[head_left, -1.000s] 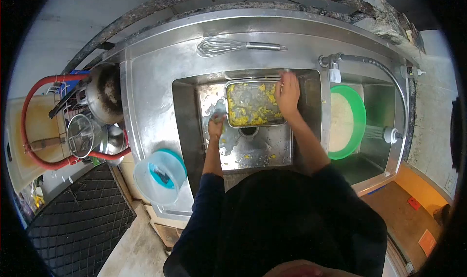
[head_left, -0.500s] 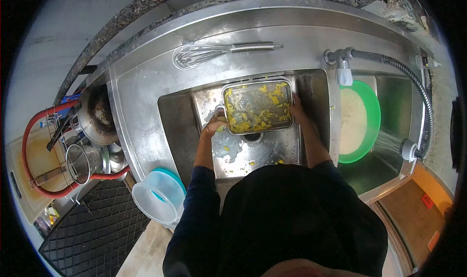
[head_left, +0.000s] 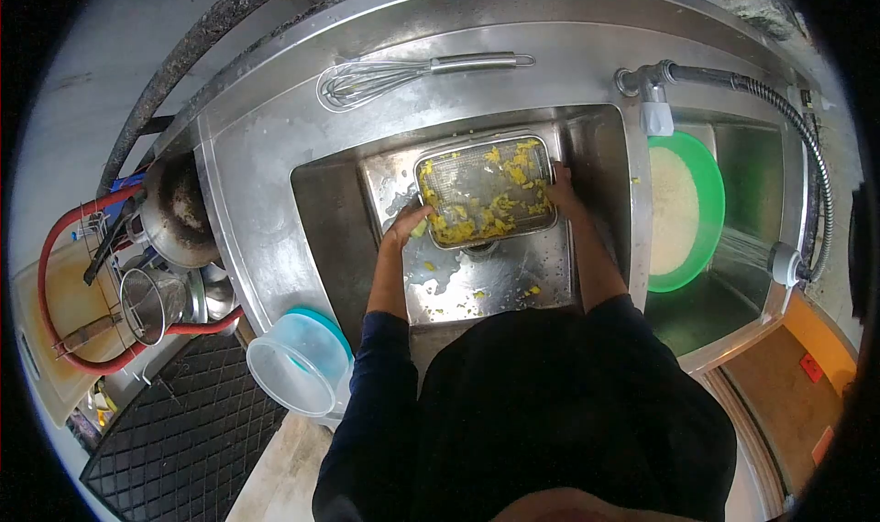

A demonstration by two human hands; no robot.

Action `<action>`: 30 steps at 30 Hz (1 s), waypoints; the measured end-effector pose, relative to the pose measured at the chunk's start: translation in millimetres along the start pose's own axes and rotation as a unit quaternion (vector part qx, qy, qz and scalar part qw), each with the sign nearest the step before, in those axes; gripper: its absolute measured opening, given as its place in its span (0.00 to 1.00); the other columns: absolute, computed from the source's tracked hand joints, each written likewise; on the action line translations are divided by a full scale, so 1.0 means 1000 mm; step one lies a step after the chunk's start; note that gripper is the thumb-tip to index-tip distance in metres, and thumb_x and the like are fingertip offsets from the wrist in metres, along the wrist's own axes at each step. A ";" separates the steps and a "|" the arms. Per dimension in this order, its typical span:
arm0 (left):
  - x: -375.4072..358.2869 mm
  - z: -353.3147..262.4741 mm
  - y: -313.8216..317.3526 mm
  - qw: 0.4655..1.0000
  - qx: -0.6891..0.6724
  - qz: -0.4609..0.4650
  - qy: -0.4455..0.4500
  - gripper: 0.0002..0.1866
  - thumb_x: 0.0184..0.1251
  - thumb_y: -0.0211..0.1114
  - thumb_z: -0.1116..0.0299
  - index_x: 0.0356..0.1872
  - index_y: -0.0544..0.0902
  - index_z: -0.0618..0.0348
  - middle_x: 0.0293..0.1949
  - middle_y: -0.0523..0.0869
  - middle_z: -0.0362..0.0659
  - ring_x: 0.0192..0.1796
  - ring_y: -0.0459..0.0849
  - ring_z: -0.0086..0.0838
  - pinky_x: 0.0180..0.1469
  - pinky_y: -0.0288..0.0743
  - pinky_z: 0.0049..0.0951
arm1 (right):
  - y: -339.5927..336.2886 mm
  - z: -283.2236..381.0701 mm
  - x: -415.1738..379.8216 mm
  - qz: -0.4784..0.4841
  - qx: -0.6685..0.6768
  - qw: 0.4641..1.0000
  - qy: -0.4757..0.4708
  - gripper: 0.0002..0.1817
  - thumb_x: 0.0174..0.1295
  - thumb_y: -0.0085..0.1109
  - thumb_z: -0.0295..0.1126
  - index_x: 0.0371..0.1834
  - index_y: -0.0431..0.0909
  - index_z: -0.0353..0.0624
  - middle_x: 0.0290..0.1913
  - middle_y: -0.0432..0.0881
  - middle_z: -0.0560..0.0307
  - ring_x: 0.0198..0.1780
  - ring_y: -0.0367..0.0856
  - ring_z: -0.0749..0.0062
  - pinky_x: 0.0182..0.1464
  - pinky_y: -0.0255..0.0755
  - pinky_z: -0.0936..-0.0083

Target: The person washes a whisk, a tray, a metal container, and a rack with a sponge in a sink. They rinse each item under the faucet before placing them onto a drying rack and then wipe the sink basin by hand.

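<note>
A rectangular metal mesh tray with yellow food bits scattered on it is held over the left sink basin. My left hand grips its left edge, with a small pale yellow-green piece by the fingers. On the opposite side, my right hand holds the tray's right edge. Loose yellow bits lie on the wet basin floor below, and the tray partly covers the drain.
A whisk lies behind the basin. In the right basin, a green bowl holds pale grain beside a running sprayer. Clear plastic tubs, a strainer and a wok are at left.
The tray has tilted slightly, its left side nearer me, with both hands still on it. The whole view has shifted a little.
</note>
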State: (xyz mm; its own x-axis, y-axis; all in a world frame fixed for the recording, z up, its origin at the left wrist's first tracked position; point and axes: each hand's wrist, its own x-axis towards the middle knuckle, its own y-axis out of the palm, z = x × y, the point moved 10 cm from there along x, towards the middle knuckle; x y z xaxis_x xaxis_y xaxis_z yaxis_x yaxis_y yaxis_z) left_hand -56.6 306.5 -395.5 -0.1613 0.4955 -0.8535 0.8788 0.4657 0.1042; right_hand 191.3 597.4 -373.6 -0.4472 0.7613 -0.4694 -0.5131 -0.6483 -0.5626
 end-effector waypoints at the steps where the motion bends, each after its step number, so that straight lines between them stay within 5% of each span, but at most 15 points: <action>1: 0.002 0.003 0.000 1.000 -0.015 0.008 -0.013 0.46 0.55 0.67 0.56 0.68 0.51 0.66 0.63 0.67 0.55 0.64 0.66 0.37 0.64 0.60 0.31 | -0.001 0.008 0.000 -0.010 -0.040 0.999 -0.021 0.31 0.46 0.58 0.23 0.57 0.62 0.41 0.52 0.65 0.44 0.57 0.63 0.54 0.57 0.60 0.62; 4: 0.003 0.010 -0.011 0.999 -0.011 -0.033 0.008 0.46 0.55 0.67 0.57 0.68 0.50 0.66 0.62 0.67 0.55 0.64 0.66 0.38 0.64 0.60 0.30 | -0.007 0.033 -0.021 0.073 0.116 0.985 0.108 0.31 0.46 0.54 0.21 0.58 0.62 0.40 0.52 0.66 0.42 0.55 0.67 0.59 0.55 0.64 0.64; 8: -0.037 -0.006 0.006 0.998 -0.032 -0.045 0.029 0.46 0.54 0.68 0.62 0.69 0.50 0.66 0.59 0.71 0.54 0.61 0.69 0.36 0.62 0.62 0.30 | -0.002 0.027 -0.027 0.066 0.136 0.984 0.091 0.31 0.45 0.50 0.19 0.59 0.61 0.39 0.51 0.70 0.44 0.50 0.71 0.61 0.54 0.66 0.66; 10: -0.067 -0.047 0.003 0.968 -0.018 -0.121 0.221 0.45 0.54 0.68 0.66 0.69 0.51 0.65 0.59 0.71 0.53 0.60 0.70 0.35 0.62 0.60 0.29 | -0.013 0.037 -0.033 -0.021 0.145 0.989 -0.026 0.31 0.49 0.52 0.20 0.61 0.62 0.42 0.52 0.72 0.48 0.53 0.71 0.61 0.57 0.65 0.67; 13: -0.087 -0.055 -0.007 0.947 0.032 -0.150 0.283 0.39 0.50 0.70 0.71 0.63 0.59 0.67 0.57 0.72 0.50 0.58 0.71 0.33 0.61 0.62 0.30 | -0.026 0.047 -0.049 -0.119 0.098 0.985 -0.078 0.27 0.54 0.53 0.22 0.60 0.64 0.42 0.55 0.72 0.52 0.58 0.69 0.61 0.60 0.62 0.68; 14: -0.092 -0.054 -0.012 0.923 0.113 -0.187 0.316 0.37 0.49 0.70 0.72 0.61 0.62 0.67 0.57 0.72 0.49 0.58 0.71 0.32 0.61 0.62 0.30 | -0.027 0.047 -0.046 -0.116 0.098 0.986 -0.073 0.27 0.54 0.53 0.22 0.60 0.64 0.42 0.55 0.72 0.52 0.58 0.69 0.61 0.60 0.62 0.68; 15: -0.124 -0.093 0.004 0.866 0.142 -0.193 0.439 0.35 0.46 0.69 0.76 0.58 0.65 0.66 0.53 0.76 0.47 0.53 0.75 0.29 0.57 0.67 0.28 | -0.023 0.066 -0.041 -0.042 0.229 0.961 -0.150 0.25 0.55 0.55 0.25 0.59 0.66 0.42 0.57 0.71 0.52 0.60 0.67 0.62 0.61 0.60 0.69; 16: -0.136 -0.091 0.001 0.829 0.160 -0.258 0.469 0.28 0.54 0.64 0.75 0.57 0.67 0.67 0.53 0.76 0.46 0.54 0.74 0.28 0.57 0.67 0.28 | -0.026 0.087 -0.048 0.030 0.355 0.908 -0.222 0.23 0.56 0.57 0.27 0.57 0.68 0.41 0.58 0.71 0.53 0.63 0.65 0.63 0.63 0.59 0.69; 17: -0.126 -0.079 -0.003 0.860 0.042 -0.233 0.452 0.24 0.58 0.60 0.74 0.57 0.68 0.67 0.53 0.75 0.47 0.55 0.74 0.29 0.57 0.67 0.28 | -0.050 0.137 -0.072 -0.028 0.201 0.920 -0.335 0.21 0.56 0.56 0.29 0.54 0.70 0.39 0.58 0.71 0.53 0.62 0.66 0.64 0.64 0.57 0.70; 20: -0.075 -0.024 -0.016 0.923 -0.102 -0.193 0.318 0.18 0.67 0.48 0.73 0.57 0.70 0.62 0.56 0.74 0.48 0.58 0.73 0.32 0.59 0.67 0.28 | -0.041 0.129 -0.071 -0.015 0.235 0.918 -0.320 0.20 0.57 0.52 0.32 0.54 0.70 0.40 0.58 0.71 0.52 0.62 0.66 0.62 0.65 0.55 0.69; 21: -0.116 -0.062 -0.001 0.877 0.130 -0.273 0.373 0.19 0.65 0.52 0.73 0.57 0.70 0.59 0.58 0.73 0.48 0.60 0.72 0.36 0.62 0.65 0.29 | -0.028 0.100 -0.061 -0.039 0.197 0.931 -0.305 0.20 0.59 0.50 0.35 0.54 0.70 0.40 0.58 0.70 0.51 0.63 0.65 0.61 0.66 0.54 0.69; 24: -0.104 -0.040 0.005 0.809 0.256 -0.311 0.427 0.19 0.64 0.53 0.73 0.57 0.70 0.55 0.61 0.70 0.47 0.62 0.70 0.38 0.63 0.63 0.30 | -0.018 0.078 -0.068 -0.053 0.128 0.952 -0.273 0.21 0.60 0.48 0.35 0.57 0.69 0.41 0.60 0.69 0.49 0.64 0.64 0.60 0.67 0.52 0.69; 28: -0.119 -0.028 -0.001 0.783 0.256 -0.447 0.349 0.21 0.60 0.57 0.71 0.56 0.70 0.51 0.60 0.68 0.49 0.56 0.74 0.43 0.57 0.70 0.35 | -0.010 0.072 -0.084 -0.052 0.122 0.952 -0.275 0.22 0.62 0.45 0.32 0.61 0.67 0.44 0.62 0.67 0.49 0.65 0.62 0.61 0.68 0.50 0.69; 29: -0.111 -0.014 -0.007 0.833 0.254 -0.429 0.240 0.24 0.55 0.61 0.73 0.56 0.70 0.54 0.55 0.71 0.51 0.53 0.75 0.48 0.52 0.72 0.38 | -0.003 0.059 -0.079 -0.005 0.187 0.962 -0.199 0.22 0.63 0.43 0.31 0.62 0.66 0.46 0.62 0.68 0.48 0.65 0.63 0.60 0.68 0.50 0.68; 30: -0.114 -0.008 -0.012 0.831 0.253 -0.432 0.241 0.24 0.55 0.61 0.73 0.56 0.70 0.54 0.55 0.71 0.51 0.53 0.75 0.48 0.52 0.72 0.38 | 0.004 0.045 -0.075 0.042 0.250 0.960 -0.122 0.23 0.64 0.41 0.29 0.64 0.65 0.47 0.62 0.68 0.48 0.65 0.63 0.60 0.68 0.49 0.66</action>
State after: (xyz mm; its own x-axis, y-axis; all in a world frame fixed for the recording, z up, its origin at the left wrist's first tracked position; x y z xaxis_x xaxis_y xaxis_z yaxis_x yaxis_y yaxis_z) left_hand -52.6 250.2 -295.5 -0.8850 0.4289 -0.1814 0.3977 0.4934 -0.7735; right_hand 189.7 536.8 -309.7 -0.6287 0.7211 -0.2912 -0.7281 -0.6773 -0.1055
